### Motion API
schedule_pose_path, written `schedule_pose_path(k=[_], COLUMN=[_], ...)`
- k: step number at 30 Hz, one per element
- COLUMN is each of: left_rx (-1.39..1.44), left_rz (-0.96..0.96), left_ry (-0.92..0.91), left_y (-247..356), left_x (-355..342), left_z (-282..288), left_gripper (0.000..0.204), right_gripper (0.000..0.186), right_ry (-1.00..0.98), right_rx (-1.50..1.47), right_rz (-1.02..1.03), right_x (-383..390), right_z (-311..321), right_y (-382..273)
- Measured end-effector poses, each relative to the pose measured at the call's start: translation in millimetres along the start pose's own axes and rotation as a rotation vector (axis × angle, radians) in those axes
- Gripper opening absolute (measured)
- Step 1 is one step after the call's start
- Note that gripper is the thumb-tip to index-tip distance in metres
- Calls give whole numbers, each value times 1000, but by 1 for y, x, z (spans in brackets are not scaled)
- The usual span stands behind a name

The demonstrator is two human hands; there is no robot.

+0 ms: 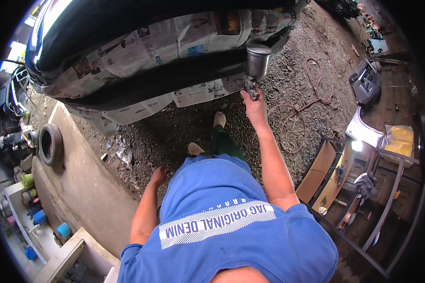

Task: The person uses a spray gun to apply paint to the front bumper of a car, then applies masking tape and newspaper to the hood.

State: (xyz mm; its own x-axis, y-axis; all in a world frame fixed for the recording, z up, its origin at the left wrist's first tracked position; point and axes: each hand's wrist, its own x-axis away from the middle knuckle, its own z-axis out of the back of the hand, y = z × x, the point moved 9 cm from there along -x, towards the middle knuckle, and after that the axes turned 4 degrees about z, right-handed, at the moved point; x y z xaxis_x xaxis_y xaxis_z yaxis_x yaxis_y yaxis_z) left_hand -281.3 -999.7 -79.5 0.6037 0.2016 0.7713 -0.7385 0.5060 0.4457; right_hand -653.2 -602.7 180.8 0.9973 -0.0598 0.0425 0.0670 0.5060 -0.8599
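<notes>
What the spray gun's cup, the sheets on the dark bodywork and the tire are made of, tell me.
Cup: probably metal, perhaps aluminium or steel, satin finish; silvery-grey with soft highlights.
Sheets: newsprint paper, matte, judging by the printed columns and photos.
Tire: apparently rubber, dull dark grey, judging by its thick ring shape and lack of shine.

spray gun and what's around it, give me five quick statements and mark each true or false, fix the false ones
1. The right hand holds the spray gun. True.
2. The left hand grips the spray gun too. False: it is well away from it, low on the left.
3. Newspaper shows both above and below the dark strip. True.
4. The tyre is on the person's right. False: it is on the left.
5. A reddish hose lies looped on the gravel. True.
</notes>
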Motion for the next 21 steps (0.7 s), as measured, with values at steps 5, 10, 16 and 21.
schedule_pose_path(k=[5,10,16,21], left_rx=[-84,-116,-122,-90], left_rz=[-60,-98,-105,-99], left_ry=[-15,-7,6,12], left_y=[6,3,1,6], left_x=[-3,-8,-9,-3], left_z=[-1,-3,-4,-2], left_gripper=[45,45,44,42], right_gripper=[39,38,35,35], right_ry=[68,162,221,216], right_rx=[-59,-118,-253,-246], right_rz=[-13,73,78,-58], right_x=[-11,-24,-33,-26], right_z=[17,35,52,57], right_y=[14,21,25,32])
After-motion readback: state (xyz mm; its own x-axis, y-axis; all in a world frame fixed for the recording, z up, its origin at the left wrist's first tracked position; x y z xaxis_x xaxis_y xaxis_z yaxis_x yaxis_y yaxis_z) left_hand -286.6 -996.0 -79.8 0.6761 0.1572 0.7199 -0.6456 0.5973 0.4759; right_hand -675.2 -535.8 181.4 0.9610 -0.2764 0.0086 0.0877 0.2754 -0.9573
